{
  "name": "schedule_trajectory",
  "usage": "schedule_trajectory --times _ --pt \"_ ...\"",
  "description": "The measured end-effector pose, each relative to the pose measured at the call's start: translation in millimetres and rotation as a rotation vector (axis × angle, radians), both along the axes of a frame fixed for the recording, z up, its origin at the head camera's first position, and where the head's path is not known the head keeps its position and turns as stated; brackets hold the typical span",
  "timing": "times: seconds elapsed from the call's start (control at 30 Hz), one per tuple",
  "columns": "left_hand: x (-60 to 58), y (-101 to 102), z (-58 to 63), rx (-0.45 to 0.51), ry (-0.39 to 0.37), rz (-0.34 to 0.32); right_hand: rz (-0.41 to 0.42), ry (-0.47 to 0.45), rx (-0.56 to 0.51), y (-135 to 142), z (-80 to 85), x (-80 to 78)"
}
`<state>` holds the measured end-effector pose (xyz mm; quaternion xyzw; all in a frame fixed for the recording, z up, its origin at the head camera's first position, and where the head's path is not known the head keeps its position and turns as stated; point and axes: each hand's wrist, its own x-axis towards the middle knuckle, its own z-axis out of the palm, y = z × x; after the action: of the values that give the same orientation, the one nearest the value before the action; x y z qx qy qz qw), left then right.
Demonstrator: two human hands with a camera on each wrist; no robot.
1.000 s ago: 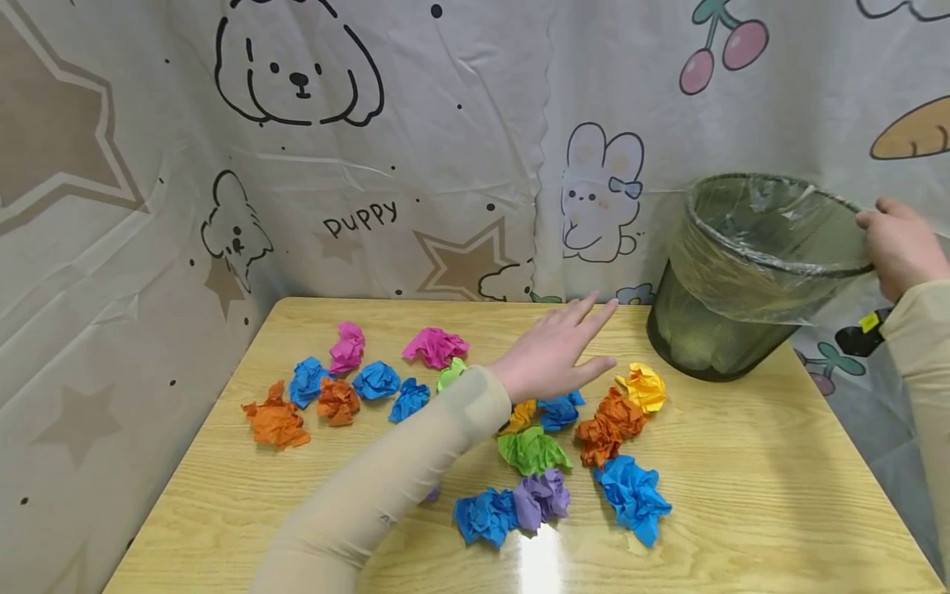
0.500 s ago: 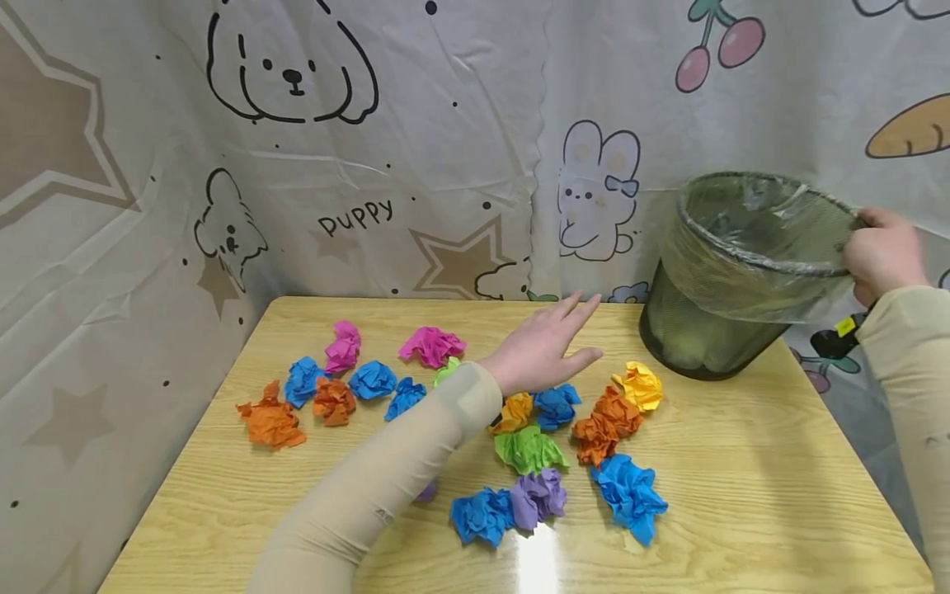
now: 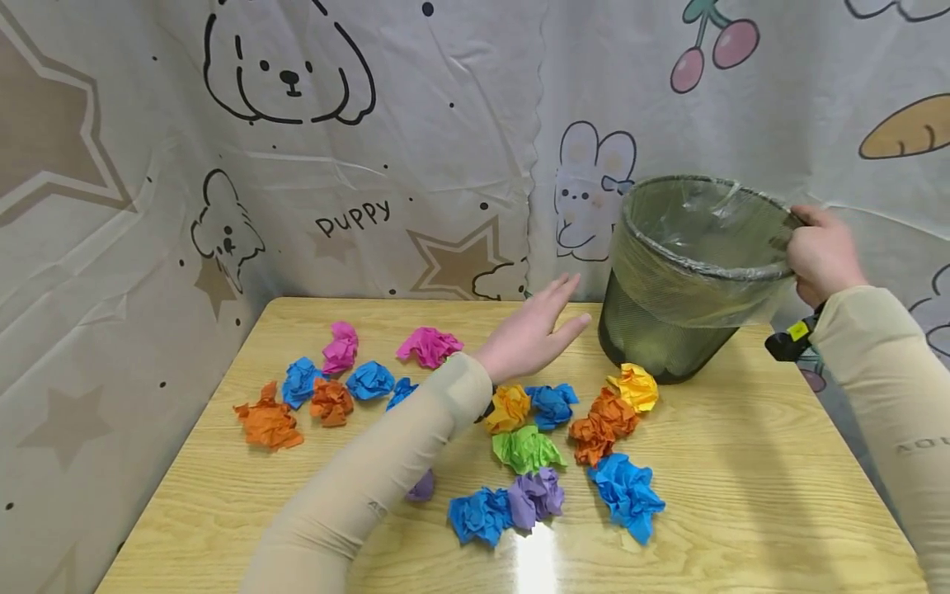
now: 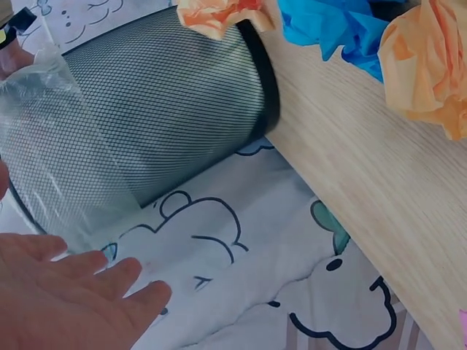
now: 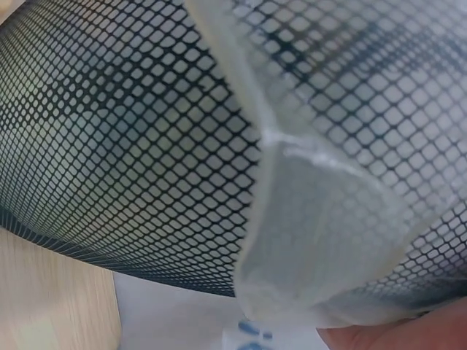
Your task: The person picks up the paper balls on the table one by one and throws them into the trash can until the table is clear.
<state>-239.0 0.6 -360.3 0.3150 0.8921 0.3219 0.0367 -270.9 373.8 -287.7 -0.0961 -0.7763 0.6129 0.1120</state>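
Observation:
A black mesh wastebasket [image 3: 668, 330] with a clear plastic liner folded over its rim leans at the back right of the table. My right hand [image 3: 825, 254] grips its rim on the right side, fingers over the edge. Close by the basket's left side, my left hand [image 3: 530, 330] hovers over the table with its fingers stretched out, holding nothing. In the left wrist view the liner [image 4: 66, 146] hangs near those fingers [image 4: 120, 281]. Near the basket's base lie a yellow crumpled paper ball [image 3: 637, 388] and orange paper balls [image 3: 604, 425].
Several crumpled paper balls in blue, green, purple, pink and orange lie across the wooden table [image 3: 705, 511]. Among them are a green ball [image 3: 529, 450] and a pink ball [image 3: 429, 346]. A printed cloth curtain [image 3: 445, 165] stands right behind the table.
My right hand has moved left with the wastebasket, bringing it nearer my left hand and the yellow paper ball. The left hand has shifted slightly, fingers still spread.

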Motion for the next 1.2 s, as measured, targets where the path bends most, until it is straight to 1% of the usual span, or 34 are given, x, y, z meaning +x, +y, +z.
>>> schedule_trajectory --times 0.1,0.13,0.2,0.27,0.37,0.47,0.53,0.63,0.83,1.0,1.13,1.2 --pt "-2.7 -2.0 3.4 0.054 -0.006 0.001 -0.001 0.02 0.019 -13.2 -1.3 -2.0" --pt "-3.8 -2.9 4.8 0.078 -0.013 0.004 -0.002 0.032 0.004 -17.6 -1.8 -3.1" --pt "-6.1 -5.1 7.8 0.135 -0.039 0.011 0.004 0.039 0.022 -26.3 -2.2 -4.8" --pt "-8.3 -7.1 10.4 0.196 -0.067 0.025 0.007 0.044 0.005 -35.7 -3.1 -7.5" --pt "-11.8 -9.8 13.9 0.281 -0.104 0.05 0.023 0.03 0.025 -49.3 -3.4 -9.6" --pt "-15.2 -13.0 16.6 0.346 -0.121 0.082 0.038 0.018 0.037 -64.4 -3.8 -11.7" --pt "-17.1 -15.5 18.7 0.383 -0.129 0.109 0.048 0.023 0.003 -74.6 -4.4 -13.6" --pt "-19.9 -19.9 21.7 0.422 -0.135 0.146 0.061 0.028 -0.023 -89.1 -5.5 -15.6" --pt "-26.3 -28.7 25.1 0.523 -0.172 0.196 0.061 0.009 -0.023 -118.8 -6.8 -18.6" --pt "-32.7 -36.4 25.8 0.619 -0.237 0.249 0.05 0.006 -0.056 -144.9 -5.0 -18.9" --pt "-36.9 -43.1 27.8 0.656 -0.29 0.294 0.032 -0.004 -0.095 -162.2 -3.7 -19.4" --pt "-38.1 -45.9 31.0 0.661 -0.307 0.318 0.029 -0.012 -0.118 -169.1 -3.4 -20.0"
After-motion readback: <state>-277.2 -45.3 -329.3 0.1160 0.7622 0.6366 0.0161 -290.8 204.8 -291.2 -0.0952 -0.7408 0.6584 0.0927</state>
